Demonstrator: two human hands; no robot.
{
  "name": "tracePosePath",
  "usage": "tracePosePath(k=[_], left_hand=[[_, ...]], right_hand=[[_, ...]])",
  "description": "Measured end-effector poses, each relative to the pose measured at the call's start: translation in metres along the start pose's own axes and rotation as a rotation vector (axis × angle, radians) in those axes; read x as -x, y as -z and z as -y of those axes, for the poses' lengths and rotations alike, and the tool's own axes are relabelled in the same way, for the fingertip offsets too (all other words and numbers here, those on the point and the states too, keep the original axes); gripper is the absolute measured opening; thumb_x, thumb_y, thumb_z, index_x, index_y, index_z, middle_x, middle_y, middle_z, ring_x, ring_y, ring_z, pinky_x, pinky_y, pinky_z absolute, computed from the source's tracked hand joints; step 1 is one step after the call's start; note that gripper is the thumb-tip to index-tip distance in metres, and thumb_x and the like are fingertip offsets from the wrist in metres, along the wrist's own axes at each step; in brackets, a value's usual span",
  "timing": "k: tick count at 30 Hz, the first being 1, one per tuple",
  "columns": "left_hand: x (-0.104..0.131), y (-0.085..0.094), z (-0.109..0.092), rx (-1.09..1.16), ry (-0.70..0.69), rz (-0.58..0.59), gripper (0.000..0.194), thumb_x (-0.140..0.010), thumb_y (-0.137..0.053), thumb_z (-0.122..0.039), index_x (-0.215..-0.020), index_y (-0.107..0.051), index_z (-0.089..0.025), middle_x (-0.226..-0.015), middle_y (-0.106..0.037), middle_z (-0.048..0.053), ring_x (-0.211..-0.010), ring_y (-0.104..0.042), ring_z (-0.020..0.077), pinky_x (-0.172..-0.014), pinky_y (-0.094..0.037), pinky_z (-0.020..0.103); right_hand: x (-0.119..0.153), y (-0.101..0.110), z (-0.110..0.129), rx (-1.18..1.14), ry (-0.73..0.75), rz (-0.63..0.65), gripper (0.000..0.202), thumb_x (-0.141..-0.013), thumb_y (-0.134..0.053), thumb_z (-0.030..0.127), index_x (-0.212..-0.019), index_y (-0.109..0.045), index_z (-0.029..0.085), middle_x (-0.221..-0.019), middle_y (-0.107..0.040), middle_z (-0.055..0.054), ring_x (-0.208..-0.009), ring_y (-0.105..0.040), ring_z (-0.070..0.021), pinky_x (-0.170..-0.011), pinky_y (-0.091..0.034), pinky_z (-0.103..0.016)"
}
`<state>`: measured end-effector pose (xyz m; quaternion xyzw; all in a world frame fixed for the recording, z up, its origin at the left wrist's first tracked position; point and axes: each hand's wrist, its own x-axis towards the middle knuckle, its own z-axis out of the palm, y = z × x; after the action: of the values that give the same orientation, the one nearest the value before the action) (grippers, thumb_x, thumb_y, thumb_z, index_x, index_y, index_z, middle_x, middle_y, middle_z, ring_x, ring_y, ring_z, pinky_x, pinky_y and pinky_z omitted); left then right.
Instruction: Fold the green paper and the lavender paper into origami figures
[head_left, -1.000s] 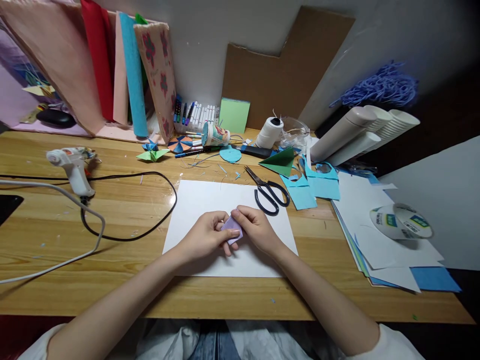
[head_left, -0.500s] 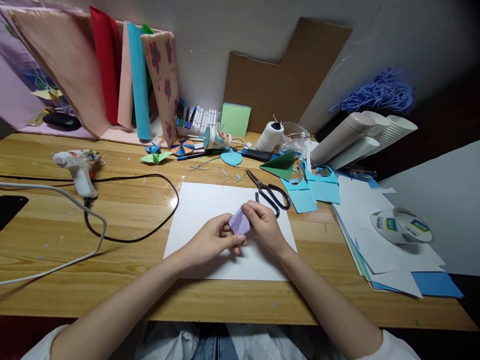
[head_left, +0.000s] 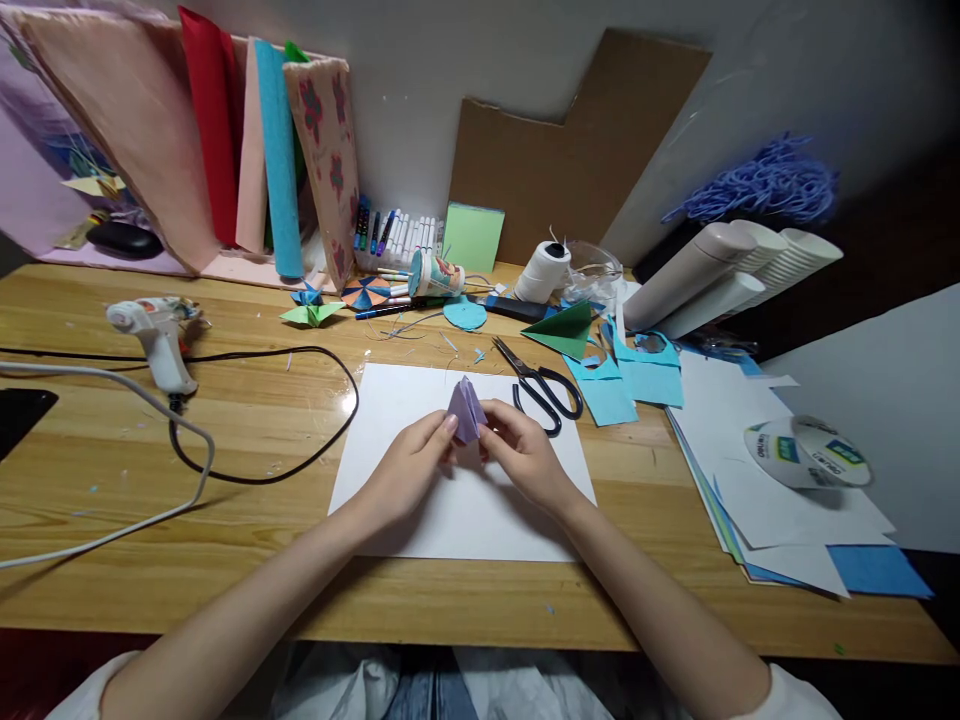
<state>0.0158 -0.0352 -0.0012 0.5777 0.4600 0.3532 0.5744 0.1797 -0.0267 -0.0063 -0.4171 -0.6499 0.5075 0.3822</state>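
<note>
A small piece of folded purple paper [head_left: 466, 411] is held upright between my two hands, its pointed end up. My left hand [head_left: 414, 456] pinches its lower left side, thumb in front. On the lower right side, my right hand [head_left: 523, 452] grips it between thumb and curled fingers. Below them a white sheet of paper [head_left: 390, 530] lies flat on the wooden table. Black-handled scissors [head_left: 538, 385] rest partly over the sheet's upper right corner, just beyond my right hand.
A glue gun [head_left: 156, 340] with a looped black cable stands at left. Cyan paper cut-outs [head_left: 604, 395], a folded green paper [head_left: 562, 330] and a white thread spool [head_left: 543, 272] lie behind. At right, a tape roll [head_left: 806, 452] sits on stacked paper sheets [head_left: 780, 515].
The folded purple paper has turned so that its point faces up, and it sits slightly higher. My right hand has shifted from its top corner to its lower right side.
</note>
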Motion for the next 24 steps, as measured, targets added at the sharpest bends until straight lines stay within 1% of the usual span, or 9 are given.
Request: tracePosePath(k=[3, 5, 7, 10, 13, 17, 20, 22, 24], left_hand=[[0.002, 0.0, -0.001, -0.253, -0.087, -0.122, 0.035, -0.091, -0.036, -0.037, -0.114, -0.054, -0.019, -0.094, -0.051, 0.005, -0.088, -0.051, 0.0172, -0.085, -0.04, 0.033], [0.004, -0.002, -0.001, -0.332, -0.127, -0.138, 0.046, -0.089, -0.04, -0.039, -0.132, -0.04, -0.022, -0.104, -0.046, 0.006, -0.095, -0.049, 0.0181, -0.091, -0.039, 0.035], [0.006, -0.004, 0.0, -0.375, -0.169, -0.116, 0.06, -0.085, -0.048, -0.043, -0.138, -0.029, -0.023, -0.11, -0.041, 0.008, -0.099, -0.049, 0.0192, -0.091, -0.04, 0.035], [0.008, -0.006, 0.002, -0.425, -0.215, -0.092, 0.07, -0.081, -0.054, -0.044, -0.14, -0.023, -0.025, -0.115, -0.038, 0.009, -0.103, -0.047, 0.0215, -0.092, -0.04, 0.037], [0.008, -0.006, 0.003, -0.457, -0.219, -0.069, 0.061, -0.087, -0.046, -0.039, -0.141, -0.021, -0.026, -0.114, -0.039, 0.009, -0.104, -0.047, 0.0216, -0.093, -0.04, 0.039], [0.006, -0.003, 0.001, -0.493, -0.262, -0.049, 0.056, -0.091, -0.038, -0.033, -0.142, -0.018, -0.025, -0.111, -0.04, 0.009, -0.104, -0.046, 0.021, -0.093, -0.04, 0.039], [0.003, -0.002, 0.001, -0.529, -0.316, -0.078, 0.048, -0.093, -0.033, -0.027, -0.14, -0.028, -0.021, -0.109, -0.043, 0.01, -0.105, -0.045, 0.0204, -0.092, -0.04, 0.038], [0.003, -0.001, 0.001, -0.533, -0.332, -0.11, 0.042, -0.092, -0.034, -0.024, -0.134, -0.039, -0.02, -0.104, -0.047, 0.01, -0.099, -0.047, 0.0193, -0.086, -0.042, 0.035], [0.003, 0.0, -0.001, -0.512, -0.33, -0.13, 0.035, -0.091, -0.037, -0.022, -0.123, -0.052, -0.019, -0.094, -0.052, 0.007, -0.089, -0.051, 0.017, -0.078, -0.044, 0.03]], right_hand=[[0.002, -0.008, -0.003, 0.067, 0.0, -0.093, 0.007, -0.083, -0.052, 0.02, -0.085, -0.058, 0.018, -0.076, -0.054, -0.001, -0.065, -0.05, -0.0118, -0.058, -0.043, -0.023], [0.004, -0.012, -0.004, 0.102, 0.001, -0.149, 0.006, -0.08, -0.053, 0.016, -0.084, -0.057, 0.017, -0.073, -0.055, 0.0, -0.064, -0.049, -0.0116, -0.058, -0.041, -0.023], [0.005, -0.014, -0.003, 0.122, 0.015, -0.183, 0.009, -0.077, -0.052, 0.013, -0.083, -0.056, 0.017, -0.074, -0.055, 0.0, -0.063, -0.049, -0.0115, -0.057, -0.041, -0.023], [0.007, -0.013, -0.002, 0.193, 0.058, -0.185, 0.009, -0.074, -0.051, 0.009, -0.078, -0.055, 0.017, -0.071, -0.054, 0.001, -0.063, -0.048, -0.0117, -0.058, -0.04, -0.023], [0.006, -0.01, -0.001, 0.306, 0.117, -0.148, 0.006, -0.075, -0.055, 0.013, -0.071, -0.052, 0.018, -0.067, -0.051, 0.002, -0.063, -0.047, -0.0124, -0.058, -0.04, -0.024], [0.004, -0.007, 0.003, 0.347, 0.222, -0.146, 0.002, -0.077, -0.055, 0.016, -0.078, -0.056, 0.018, -0.093, -0.054, -0.006, -0.083, -0.053, -0.0167, -0.067, -0.046, -0.028], [0.003, -0.006, 0.006, 0.336, 0.291, -0.167, 0.009, -0.079, -0.055, 0.014, -0.086, -0.058, 0.019, -0.112, -0.051, -0.008, -0.103, -0.051, -0.0199, -0.086, -0.044, -0.033], [0.003, -0.006, 0.007, 0.319, 0.306, -0.175, 0.008, -0.08, -0.055, 0.014, -0.084, -0.059, 0.02, -0.109, -0.054, -0.008, -0.104, -0.052, -0.0196, -0.091, -0.042, -0.035], [0.003, -0.006, 0.007, 0.28, 0.285, -0.194, 0.006, -0.08, -0.056, 0.014, -0.079, -0.059, 0.02, -0.102, -0.057, -0.006, -0.098, -0.054, -0.0186, -0.086, -0.045, -0.034]])
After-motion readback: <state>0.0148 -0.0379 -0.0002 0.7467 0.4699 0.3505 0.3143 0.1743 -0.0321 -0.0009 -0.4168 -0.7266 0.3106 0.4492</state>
